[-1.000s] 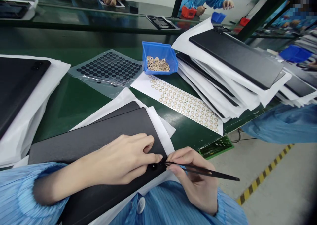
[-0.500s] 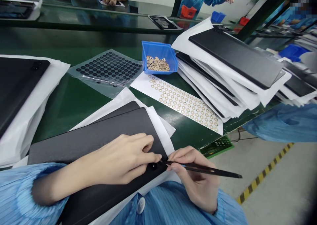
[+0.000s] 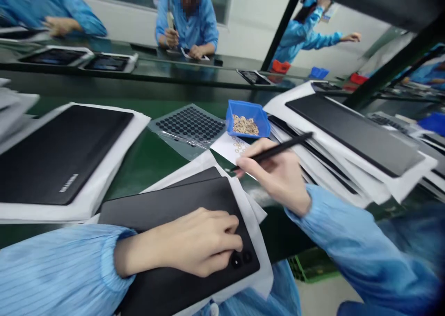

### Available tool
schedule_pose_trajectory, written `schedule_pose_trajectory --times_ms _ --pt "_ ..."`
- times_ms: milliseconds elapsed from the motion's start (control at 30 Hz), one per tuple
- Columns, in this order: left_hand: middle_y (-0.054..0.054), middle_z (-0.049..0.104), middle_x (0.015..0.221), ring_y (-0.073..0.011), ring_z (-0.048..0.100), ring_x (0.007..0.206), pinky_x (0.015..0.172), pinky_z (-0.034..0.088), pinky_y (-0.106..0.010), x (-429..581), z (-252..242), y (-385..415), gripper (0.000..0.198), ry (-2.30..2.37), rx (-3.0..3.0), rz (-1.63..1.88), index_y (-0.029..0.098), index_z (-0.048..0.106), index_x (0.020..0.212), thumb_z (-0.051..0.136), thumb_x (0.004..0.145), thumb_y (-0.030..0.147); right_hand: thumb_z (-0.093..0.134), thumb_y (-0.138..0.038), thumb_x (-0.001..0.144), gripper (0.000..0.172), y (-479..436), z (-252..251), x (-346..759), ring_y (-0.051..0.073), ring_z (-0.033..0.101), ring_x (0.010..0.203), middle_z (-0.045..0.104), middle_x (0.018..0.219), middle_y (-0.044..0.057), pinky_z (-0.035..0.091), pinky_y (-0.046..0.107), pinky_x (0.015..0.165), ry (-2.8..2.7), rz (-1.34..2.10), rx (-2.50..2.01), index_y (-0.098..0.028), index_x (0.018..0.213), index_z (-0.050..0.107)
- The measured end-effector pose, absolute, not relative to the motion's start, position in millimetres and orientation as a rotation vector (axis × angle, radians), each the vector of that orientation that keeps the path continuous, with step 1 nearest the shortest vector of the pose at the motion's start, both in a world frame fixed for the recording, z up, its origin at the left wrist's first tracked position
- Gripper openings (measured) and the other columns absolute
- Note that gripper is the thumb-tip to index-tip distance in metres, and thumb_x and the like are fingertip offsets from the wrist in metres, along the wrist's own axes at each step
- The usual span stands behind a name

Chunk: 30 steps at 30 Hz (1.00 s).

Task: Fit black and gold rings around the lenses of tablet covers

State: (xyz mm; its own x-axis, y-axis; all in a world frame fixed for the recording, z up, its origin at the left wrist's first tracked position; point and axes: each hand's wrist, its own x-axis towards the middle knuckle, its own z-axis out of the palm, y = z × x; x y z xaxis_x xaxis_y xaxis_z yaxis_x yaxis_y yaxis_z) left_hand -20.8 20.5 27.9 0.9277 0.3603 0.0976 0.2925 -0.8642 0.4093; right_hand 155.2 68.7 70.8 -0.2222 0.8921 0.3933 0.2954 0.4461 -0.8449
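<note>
My left hand (image 3: pixel 200 242) lies curled on a black tablet back cover (image 3: pixel 167 209) in front of me, its fingertips pressed beside two round camera holes (image 3: pixel 241 259) at the near right corner. My right hand (image 3: pixel 278 172) is raised over the table and pinches black tweezers (image 3: pixel 274 151). The tweezer tip points down at a white sheet of small gold rings (image 3: pixel 233 147). A blue bin (image 3: pixel 247 118) with loose gold rings stands just behind that sheet. A clear sheet of black round pads (image 3: pixel 189 126) lies left of the bin.
Another black cover on white paper (image 3: pixel 59 154) lies at the left. A stack of covers and white sheets (image 3: pixel 351 135) fills the right. Other people in blue coats work at the far bench (image 3: pixel 187 24). A black post (image 3: pixel 392 66) slants at the right.
My right hand has lifted the tweezers away from the cover's corner and moved up to the ring sheet. The view has tilted upward. My left hand stays on the cover.
</note>
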Motion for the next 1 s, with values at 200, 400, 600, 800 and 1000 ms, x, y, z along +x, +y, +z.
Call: schedule_pose_trajectory --times_ms 200,400,600,800,1000 --pt "0.002 0.052 0.080 -0.0125 0.051 0.069 0.051 0.037 -0.026 -22.5 25.2 20.6 0.012 0.491 2.724 0.341 0.023 0.061 0.093 0.058 0.081 0.022 0.063 -0.024 0.078 0.018 157.0 53.2 73.9 0.017 0.067 0.054 0.064 0.057 0.001 0.054 0.026 0.055 -1.987 0.929 -0.959 -0.018 0.065 0.052" --pt "0.002 0.054 0.080 -0.0122 0.053 0.070 0.050 0.036 -0.027 -23.2 21.2 20.0 0.015 0.458 2.760 0.411 0.022 0.062 0.095 0.059 0.081 0.025 0.062 -0.020 0.078 0.017 183.3 20.1 54.9 0.017 0.067 0.056 0.065 0.059 0.002 0.054 0.026 0.060 -2.163 0.845 -1.054 -0.018 0.063 0.053" --pt "0.000 0.054 0.073 -0.0138 0.050 0.065 0.048 0.035 -0.028 -24.9 16.8 26.3 0.013 0.572 2.852 0.560 0.019 0.058 0.077 0.052 0.084 0.028 0.059 -0.030 0.082 0.021 178.5 33.7 66.4 0.018 0.067 0.063 0.068 0.065 0.003 0.052 0.028 0.065 -2.241 0.669 -1.019 -0.018 0.065 0.055" --pt "-0.008 0.058 0.085 -0.0196 0.049 0.087 0.083 0.043 -0.035 -75.5 16.9 79.7 0.019 1.443 2.640 0.881 0.012 0.058 0.084 0.040 0.089 0.016 0.043 -0.036 0.092 0.039 161.3 49.7 102.8 0.016 0.062 0.059 0.065 0.060 0.003 0.047 0.028 0.065 -2.263 0.517 -1.030 -0.018 0.059 0.055" --pt "-0.013 0.058 0.109 -0.0244 0.047 0.102 0.086 0.044 -0.042 -95.6 8.1 98.2 0.029 1.547 2.656 0.677 0.011 0.056 0.112 0.042 0.091 0.023 0.038 -0.034 0.093 0.035 130.8 42.5 142.0 0.015 0.060 0.053 0.062 0.057 0.002 0.045 0.027 0.059 -2.208 0.476 -1.021 -0.020 0.063 0.051"
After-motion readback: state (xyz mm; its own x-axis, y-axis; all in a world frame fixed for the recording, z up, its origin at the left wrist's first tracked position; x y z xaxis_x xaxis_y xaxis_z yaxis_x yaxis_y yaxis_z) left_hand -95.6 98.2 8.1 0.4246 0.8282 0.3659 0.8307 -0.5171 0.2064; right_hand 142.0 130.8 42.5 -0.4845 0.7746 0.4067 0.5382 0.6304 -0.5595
